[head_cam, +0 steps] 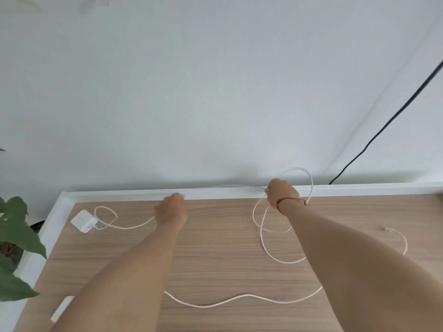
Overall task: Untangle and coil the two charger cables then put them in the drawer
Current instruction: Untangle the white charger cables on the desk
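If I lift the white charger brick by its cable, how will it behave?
The charger brick looks compact, so it will likely dangle and swing. Its thin cable lies in slack loops, so probably floppy. It may drag across the wooden desk first.

No text, label, brand or number can be read anywhere; the small white square plastic charger block (84,221) shows only a blurred mark.

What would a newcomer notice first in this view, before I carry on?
Two bare arms reach over the wooden table. The right hand holds loops of white cable raised near the back edge. The left hand grips a cable running to the white charger block at far left.
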`<state>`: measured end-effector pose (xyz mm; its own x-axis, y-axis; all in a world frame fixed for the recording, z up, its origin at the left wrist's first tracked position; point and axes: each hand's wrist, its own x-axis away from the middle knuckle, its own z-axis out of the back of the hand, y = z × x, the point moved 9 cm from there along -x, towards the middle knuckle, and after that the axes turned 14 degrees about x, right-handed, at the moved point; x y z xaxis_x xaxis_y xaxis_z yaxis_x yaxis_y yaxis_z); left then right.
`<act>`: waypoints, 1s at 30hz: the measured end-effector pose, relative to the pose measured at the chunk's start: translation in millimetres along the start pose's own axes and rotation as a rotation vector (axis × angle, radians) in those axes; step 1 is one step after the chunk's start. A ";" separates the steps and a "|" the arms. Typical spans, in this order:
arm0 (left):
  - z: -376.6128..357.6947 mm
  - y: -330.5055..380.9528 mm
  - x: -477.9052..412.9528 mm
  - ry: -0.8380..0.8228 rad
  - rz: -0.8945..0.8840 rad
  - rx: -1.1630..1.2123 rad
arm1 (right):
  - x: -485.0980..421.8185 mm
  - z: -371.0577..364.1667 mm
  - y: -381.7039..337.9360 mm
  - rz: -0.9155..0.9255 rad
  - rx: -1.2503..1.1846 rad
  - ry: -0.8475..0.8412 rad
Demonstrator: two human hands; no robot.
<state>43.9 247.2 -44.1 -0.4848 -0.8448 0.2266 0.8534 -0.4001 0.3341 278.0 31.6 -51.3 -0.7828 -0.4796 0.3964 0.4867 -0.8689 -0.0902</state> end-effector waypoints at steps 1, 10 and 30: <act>1.8 -9.3 -1.5 -0.014 0.031 -0.042 | -1.0 1.5 8.9 -0.013 -0.019 0.000; -23.7 86.5 17.8 -0.152 -0.316 0.151 | 4.9 13.2 -50.2 0.128 -0.159 -0.006; -22.2 176.5 39.2 -0.086 -0.450 0.239 | 10.0 35.4 -35.3 0.359 -0.056 -0.106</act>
<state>179.7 135.5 3.4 -0.8164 -0.5714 0.0830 0.4938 -0.6165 0.6132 266.7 61.8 -11.8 -0.5201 -0.7422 0.4226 0.6985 -0.6544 -0.2896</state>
